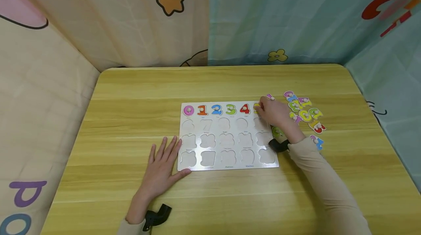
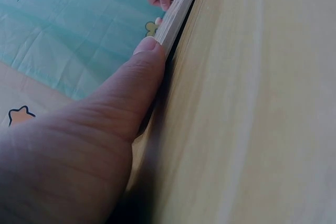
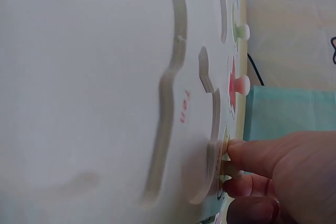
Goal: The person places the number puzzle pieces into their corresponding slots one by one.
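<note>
1. Right grip (image 1: pixel 276 112): narrow; thumb and finger pinch the small knob of a yellow piece (image 1: pixel 255 106); piece lies at the far right corner of the white board (image 1: pixel 217 147), directly under the fingertips; its digit is partly covered, and whether it sits fully in its slot I cannot tell.
2. Left of the right grip, along the board's far row: red 4 (image 1: pixel 245 109) nearest, then green 3 (image 1: pixel 231 109), blue 2 (image 1: pixel 216 109), orange 1 (image 1: pixel 202 110), pink 0 (image 1: pixel 188 110); each carries a knob.
3. Left grip (image 1: pixel 162 171): wide, fingers spread, holding nothing; palm down on the wooden bench (image 1: pixel 115 136), fingertips at the board's left side, thumb touching its near left corner.
4. Between the two grips: rows of cut-out slots (image 1: pixel 227 157) in the board.
5. Right of the right grip: loose heap of number pieces (image 1: pixel 305 116), some overlapping; a purple piece (image 1: pixel 270 97) just beyond the knuckles; a green piece (image 1: pixel 277 132) just below the wrist, partly hidden; a blue-and-purple piece (image 1: pixel 317 142) farther out, near the sleeve (image 1: pixel 329 184).
</note>
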### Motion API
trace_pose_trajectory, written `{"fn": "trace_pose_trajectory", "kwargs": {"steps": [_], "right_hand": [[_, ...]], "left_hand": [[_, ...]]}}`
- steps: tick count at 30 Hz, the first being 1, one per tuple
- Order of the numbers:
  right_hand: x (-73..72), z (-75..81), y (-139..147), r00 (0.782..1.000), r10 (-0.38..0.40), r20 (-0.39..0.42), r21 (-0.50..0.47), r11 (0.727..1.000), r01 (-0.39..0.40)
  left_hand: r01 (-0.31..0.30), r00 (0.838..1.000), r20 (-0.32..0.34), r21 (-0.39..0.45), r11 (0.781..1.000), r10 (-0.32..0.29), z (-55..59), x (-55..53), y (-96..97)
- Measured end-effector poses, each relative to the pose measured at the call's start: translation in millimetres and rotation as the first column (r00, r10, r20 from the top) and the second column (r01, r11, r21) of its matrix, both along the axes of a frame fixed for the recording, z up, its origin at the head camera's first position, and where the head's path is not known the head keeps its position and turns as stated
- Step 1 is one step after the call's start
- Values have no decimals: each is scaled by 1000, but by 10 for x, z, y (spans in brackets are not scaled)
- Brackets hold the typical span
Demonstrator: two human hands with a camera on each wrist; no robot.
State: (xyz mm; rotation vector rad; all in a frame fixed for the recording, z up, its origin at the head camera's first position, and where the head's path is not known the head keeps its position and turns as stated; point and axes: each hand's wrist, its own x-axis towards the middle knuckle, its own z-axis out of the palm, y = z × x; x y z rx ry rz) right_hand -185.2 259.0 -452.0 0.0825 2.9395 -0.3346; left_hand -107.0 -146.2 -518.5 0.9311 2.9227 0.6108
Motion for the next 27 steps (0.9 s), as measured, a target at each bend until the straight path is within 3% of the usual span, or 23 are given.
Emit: {"fn": "trace_pose_trajectory", "kwargs": {"steps": [6,11,16,23,27], "right_hand": [[66,-23,5,1000,-6,-30,-25,1000,6],[212,-4,118,997,6,-82,-73,997,-12],[416,104,322,987,-41,-158,-71,997,30],[641,288,619,951,-101,-293,-77,994,82],[775,383,725,943,-142,-300,-84,989,123]], "left_hand": [[-2,1000,6,0,1000,2,-15,3,3],[3,1000,-1,7,1000,-3,-20,4,2],[5,1000,-7,2,1000,-5,-16,-7,-1],[5,1000,-6,-1,1000,-5,-22,-20,-1],[5,1000,-7,4,1000,-5,-30,-20,-1]]}}
